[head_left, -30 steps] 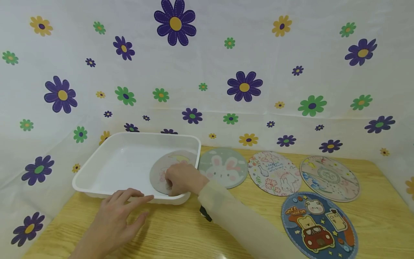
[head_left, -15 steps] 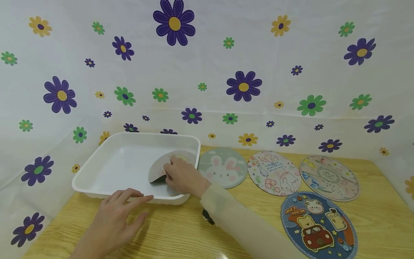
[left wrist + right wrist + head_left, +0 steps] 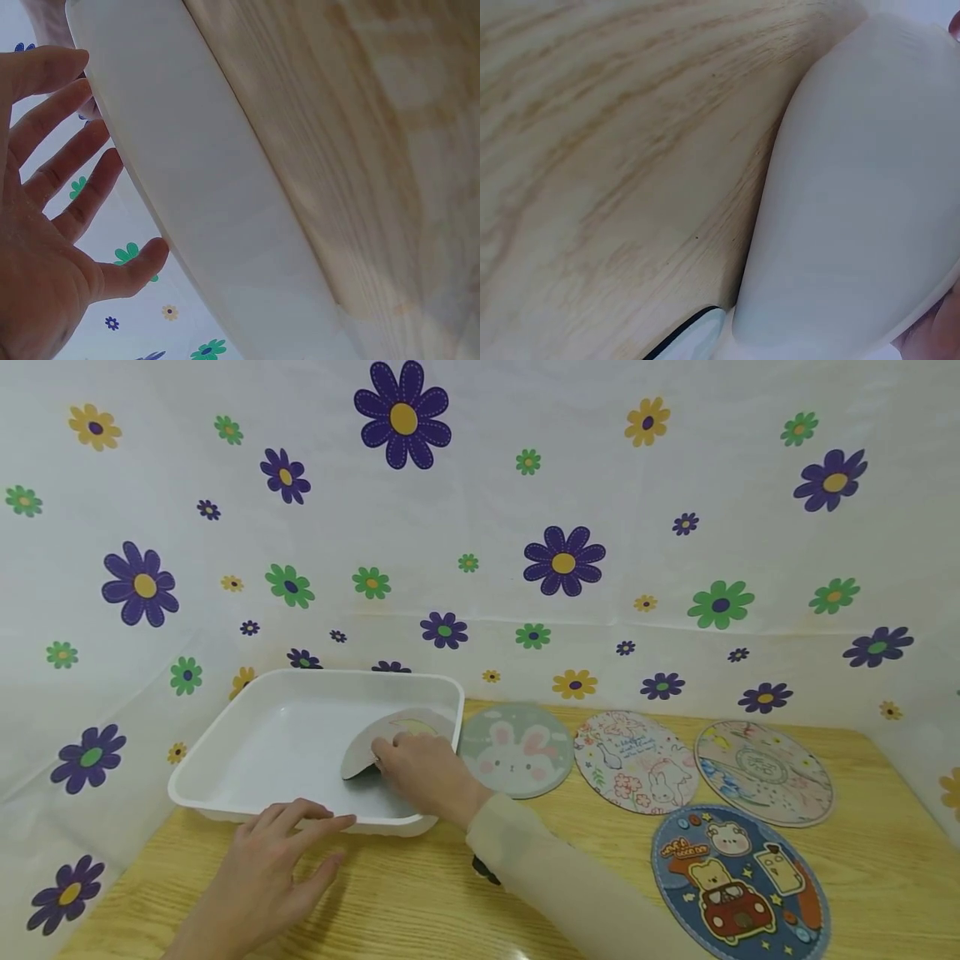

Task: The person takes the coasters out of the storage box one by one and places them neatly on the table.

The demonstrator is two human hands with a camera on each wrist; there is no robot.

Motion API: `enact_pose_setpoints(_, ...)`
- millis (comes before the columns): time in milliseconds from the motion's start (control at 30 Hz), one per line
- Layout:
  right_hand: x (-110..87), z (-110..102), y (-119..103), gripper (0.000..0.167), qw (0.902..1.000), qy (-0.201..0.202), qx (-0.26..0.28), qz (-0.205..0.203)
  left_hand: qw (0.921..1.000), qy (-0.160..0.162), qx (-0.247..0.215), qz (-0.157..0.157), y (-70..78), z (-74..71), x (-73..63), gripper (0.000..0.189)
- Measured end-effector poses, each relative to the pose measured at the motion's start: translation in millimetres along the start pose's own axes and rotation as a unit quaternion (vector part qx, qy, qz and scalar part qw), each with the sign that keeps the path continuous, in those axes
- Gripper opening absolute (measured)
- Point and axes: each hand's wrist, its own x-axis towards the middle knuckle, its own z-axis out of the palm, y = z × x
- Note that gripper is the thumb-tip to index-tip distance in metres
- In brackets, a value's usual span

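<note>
Left hand (image 3: 266,868) flat on light wooden table (image 3: 420,902), fingers straight and spread, fingertips touching near wall of white rectangular plastic tray (image 3: 225,739). Blue round mat with bear-and-car print (image 3: 738,881) lies at near right. Right hand (image 3: 423,772) reaches into tray, fingers curled round edge of grey round mat with moon print (image 3: 371,739), lifting its left side off tray floor. Beyond, row of round mats beside tray: green rabbit mat (image 3: 517,747), white floral mat (image 3: 633,760), beige patterned mat (image 3: 765,772). White flower-print cloth (image 3: 480,527) behind.

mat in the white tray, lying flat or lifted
Lifted on one side: the round mat has its left edge raised off the white tray, with the right hand gripping it.
</note>
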Motion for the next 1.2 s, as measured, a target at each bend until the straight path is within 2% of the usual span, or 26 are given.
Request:
enact_pose_setpoints(167, -3.2, 2.5, 2.3, 0.03, 0.9993, 0.032, -0.003, -0.018, 1.0, 0.0, 0.0, 0.001, -0.5, 0.9, -0.3, 0.038)
enact_pose_setpoints(300, -3.7, 1.6, 2.4, 0.033, 0.9994, 0.029, -0.006, -0.018, 0.9999, -0.01, -0.001, -0.011, 0.5, 0.2, 0.2, 0.037)
enact_pose_setpoints(467, -3.7, -1.0, 1.3, 0.023, 0.9995, 0.031, 0.009, -0.002, 0.9997, -0.015, -0.005, -0.018, 2.0, -1.7, 1.1, 0.036)
enact_pose_setpoints(567, -3.4, -0.7, 0.9, 0.012, 0.9983, 0.044, 0.038, 0.006, 0.9997, -0.014, -0.007, -0.019, 1.8, -2.2, 1.4, 0.036)
enact_pose_setpoints(633, -3.0, 0.8, 1.3, 0.017, 0.9964, 0.051, 0.065, 0.017, 0.9997, -0.016, -0.007, -0.02, 1.5, -2.6, 1.2, 0.037)
enact_pose_setpoints(733, -3.1, 1.7, 1.9, 0.04, 0.9906, 0.053, 0.118, 0.045, 0.9997, -0.017, -0.007, -0.018, 1.3, -2.3, 1.0, 0.037)
enact_pose_setpoints(833, -2.6, 1.8, 2.7, 0.063, 0.98, 0.047, 0.174, 0.084, 0.9998, -0.01, -0.008, -0.012, 0.8, -2.1, 1.4, 0.037)
enact_pose_setpoints(933, -2.1, 2.4, 3.5, 0.075, 0.9641, 0.036, 0.231, 0.127, 0.9999, -0.006, -0.009, -0.011, 0.7, -2.4, 2.0, 0.038)
enact_pose_setpoints(1000, -2.7, 3.2, 4.1, 0.077, 0.9539, 0.038, 0.258, 0.149, 0.9999, -0.006, -0.01, -0.013, 1.1, -2.8, 2.3, 0.038)
enact_pose_setpoints(1067, -3.6, 4.4, 4.7, 0.071, 0.949, 0.05, 0.269, 0.157, 0.9998, -0.009, -0.01, -0.015, 1.6, -3.0, 2.6, 0.037)
enact_pose_setpoints(1133, -5.2, 5.7, 5.2, 0.062, 0.9487, 0.071, 0.268, 0.152, 0.9998, -0.01, -0.009, -0.015, 2.0, -3.2, 2.8, 0.037)
enact_pose_setpoints(1200, -6.8, 6.7, 5.8, 0.053, 0.9533, 0.093, 0.253, 0.137, 0.9998, -0.01, -0.008, -0.015, 2.2, -3.0, 3.2, 0.037)
